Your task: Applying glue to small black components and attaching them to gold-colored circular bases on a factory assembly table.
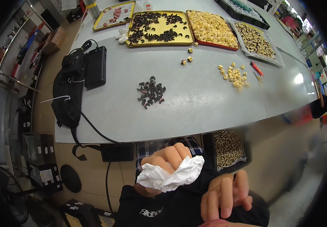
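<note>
Below the table's front edge, my left hand [167, 159] is closed around a crumpled white tissue [175, 175], which sticks out past the fingers. My right hand [226, 196] is to its right, over my dark clothes. Its fingers are apart and loosely bent, and nothing shows in them. On the grey table [193, 106] ahead of my hands lies a loose pile of small black curved pieces [151, 92]. Farther right is a pile of small cream-coloured pieces [234, 75], with a red-handled tool [256, 69] beside it.
Trays of black pieces [158, 28], cream pieces [212, 30] and dark-and-cream pieces [254, 39] line the far side. A black bag [68, 90] and a black box-shaped device [95, 68] sit at left, with cables hanging over the edge. A bin [229, 149] stands below the table.
</note>
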A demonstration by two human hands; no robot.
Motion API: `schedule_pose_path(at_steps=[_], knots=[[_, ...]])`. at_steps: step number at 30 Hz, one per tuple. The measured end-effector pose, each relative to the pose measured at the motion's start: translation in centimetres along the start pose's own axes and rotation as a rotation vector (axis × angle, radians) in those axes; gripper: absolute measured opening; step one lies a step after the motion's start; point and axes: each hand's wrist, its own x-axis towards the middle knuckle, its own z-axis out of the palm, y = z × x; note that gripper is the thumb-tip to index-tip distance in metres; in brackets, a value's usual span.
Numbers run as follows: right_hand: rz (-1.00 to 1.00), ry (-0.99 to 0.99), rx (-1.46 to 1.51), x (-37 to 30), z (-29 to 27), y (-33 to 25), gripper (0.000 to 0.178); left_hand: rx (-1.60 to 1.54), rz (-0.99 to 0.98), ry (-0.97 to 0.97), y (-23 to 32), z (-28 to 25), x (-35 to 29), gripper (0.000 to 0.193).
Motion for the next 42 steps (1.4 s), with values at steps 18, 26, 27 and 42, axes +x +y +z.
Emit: schedule_pose_path(at_steps=[18, 26, 27, 42], knots=[[0.066, 0.138, -1.258, 5.2, -5.7, -2.5, 0.042, -0.044, -0.284, 0.531, 0.0, 1.1, 0.8, 0.037], [-0.034, 0.064, -1.514, 4.3, -5.6, -1.8, 0.030, 0.925, 0.017, 0.253, -0.5, -0.4, 0.5, 0.023], [-0.031, 0.076, -1.512, 4.4, -5.5, -1.9, 0.030, 1.021, 0.053, 0.226, -0.3, -0.4, 0.7, 0.021], [0.241, -0.395, -0.072, 5.9, -3.3, -1.4, 0.019, 0.521, 0.452, 0.489, -0.1, -0.6, 1.4, 0.032]])
